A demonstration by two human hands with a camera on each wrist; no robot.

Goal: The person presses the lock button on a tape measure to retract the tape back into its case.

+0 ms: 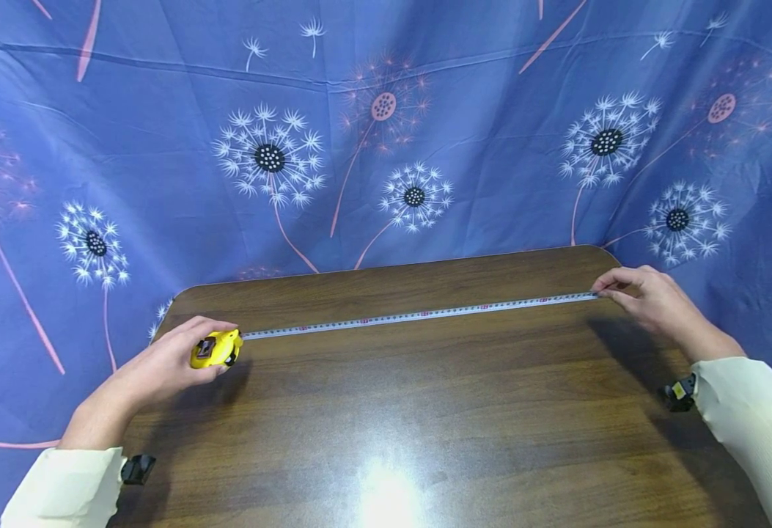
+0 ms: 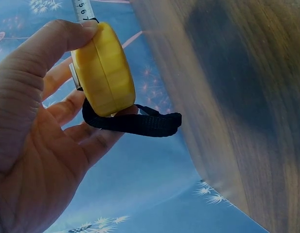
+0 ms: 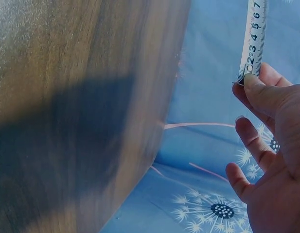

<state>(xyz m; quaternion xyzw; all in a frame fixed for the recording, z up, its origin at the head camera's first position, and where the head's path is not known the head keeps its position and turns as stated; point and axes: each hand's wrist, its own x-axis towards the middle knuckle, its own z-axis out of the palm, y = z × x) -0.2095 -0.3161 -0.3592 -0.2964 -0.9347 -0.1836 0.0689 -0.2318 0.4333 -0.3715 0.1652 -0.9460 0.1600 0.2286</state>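
In the head view the left hand (image 1: 168, 361) grips a yellow tape measure case (image 1: 217, 349). Its silver blade (image 1: 425, 314) stretches, nearly straight, across to the right hand (image 1: 661, 304), which pinches the blade's end. The left wrist view shows the thumb on top of the yellow case (image 2: 105, 73), with fingers behind and below it and a black strap (image 2: 135, 122) hanging at its base. In the right wrist view thumb and forefinger pinch the end of the blade (image 3: 254, 39) near the low numbers, while the other fingers are spread loosely.
A brown wooden table (image 1: 465, 396) lies beneath both hands, with a bright glare near its front. Behind it and at its sides hangs a blue cloth (image 1: 491, 132) printed with dandelions. Each wrist wears a dark device on a band.
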